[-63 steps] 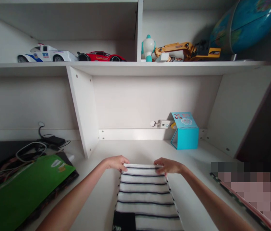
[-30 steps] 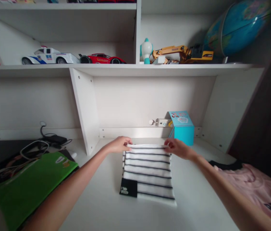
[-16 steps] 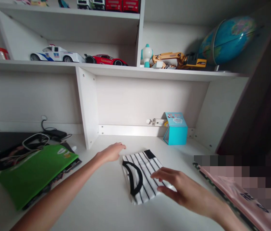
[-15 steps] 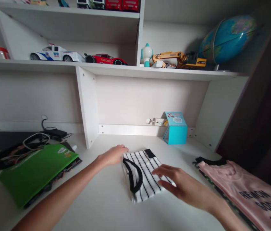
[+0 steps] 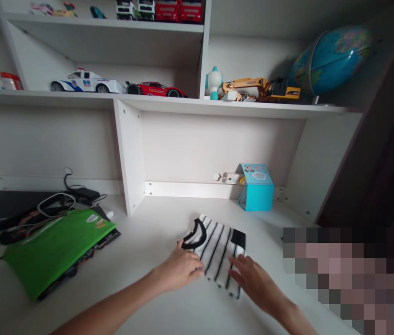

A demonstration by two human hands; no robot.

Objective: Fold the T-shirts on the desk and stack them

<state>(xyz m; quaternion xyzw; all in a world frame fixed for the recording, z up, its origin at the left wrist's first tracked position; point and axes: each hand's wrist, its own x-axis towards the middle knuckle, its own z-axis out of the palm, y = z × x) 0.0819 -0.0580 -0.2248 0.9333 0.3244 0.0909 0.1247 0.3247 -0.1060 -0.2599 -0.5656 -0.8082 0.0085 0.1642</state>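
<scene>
A folded white shirt (image 5: 216, 249) with black stripes lies on the desk in front of me, its black neckline at the upper left and a black patch at the upper right. My left hand (image 5: 179, 267) is at its left edge below the neckline, fingers curled around the fabric. At the opposite edge is my right hand (image 5: 253, 279), with its thumb and fingers apart and the fingertips resting on the cloth.
Left on the white desk (image 5: 141, 307) are a green folded garment (image 5: 60, 251), cables and a black laptop (image 5: 4, 209). A turquoise desk calendar (image 5: 258, 193) stands at the back. Pixelation covers the right side. Toy vehicles and a globe (image 5: 333, 60) occupy the shelves above.
The striped shirt has turned clockwise, its neckline swinging to the upper left. My left hand has come nearer me along its left side; my right hand has moved slightly down onto its right edge.
</scene>
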